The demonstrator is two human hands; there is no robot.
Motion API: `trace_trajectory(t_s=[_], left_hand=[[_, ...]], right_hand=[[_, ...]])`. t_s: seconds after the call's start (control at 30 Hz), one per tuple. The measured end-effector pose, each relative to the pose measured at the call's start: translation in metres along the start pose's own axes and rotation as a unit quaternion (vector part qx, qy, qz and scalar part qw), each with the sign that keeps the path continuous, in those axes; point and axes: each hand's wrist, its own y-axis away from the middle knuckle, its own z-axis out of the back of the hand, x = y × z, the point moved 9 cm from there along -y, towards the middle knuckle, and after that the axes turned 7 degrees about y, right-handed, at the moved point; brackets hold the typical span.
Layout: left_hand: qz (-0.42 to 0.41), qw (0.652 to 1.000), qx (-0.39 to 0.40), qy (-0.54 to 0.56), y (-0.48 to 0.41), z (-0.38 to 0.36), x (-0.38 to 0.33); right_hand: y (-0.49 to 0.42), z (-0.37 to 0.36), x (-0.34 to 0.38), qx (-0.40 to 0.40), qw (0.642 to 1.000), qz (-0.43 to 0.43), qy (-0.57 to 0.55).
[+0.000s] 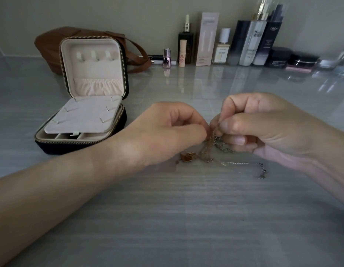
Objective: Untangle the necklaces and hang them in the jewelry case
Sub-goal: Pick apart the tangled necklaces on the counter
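Head: left hand (167,132), right hand (263,128) pinch necklaces (205,153), hanging below grip.

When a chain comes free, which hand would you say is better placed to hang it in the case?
Left, probably. The case stands open on the left, nearer the left hand; the right hand would have to cross over. Both pinch the chains.
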Motion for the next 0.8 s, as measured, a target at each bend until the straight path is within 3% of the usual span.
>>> trace_trajectory(t_s=[0.13,0.33,0.8], left_hand=[[-0.025,1.000,-0.010,0.014,0.0017,0.0024,-0.0074],[-0.038,0.999,-0.003,-0.005,0.0020,-0.0004,-0.0067],[-0.050,0.999,-0.018,0.001,0.0017,0.0061,-0.0106]], right_hand=[[0.0003,0.0014,0.0015,-0.008,0.997,0.011,0.074],[0.0007,-0.0029,0.0028,0.017,0.997,0.028,0.076],[0.0014,0.0047,0.0069,-0.013,0.990,0.030,0.135]])
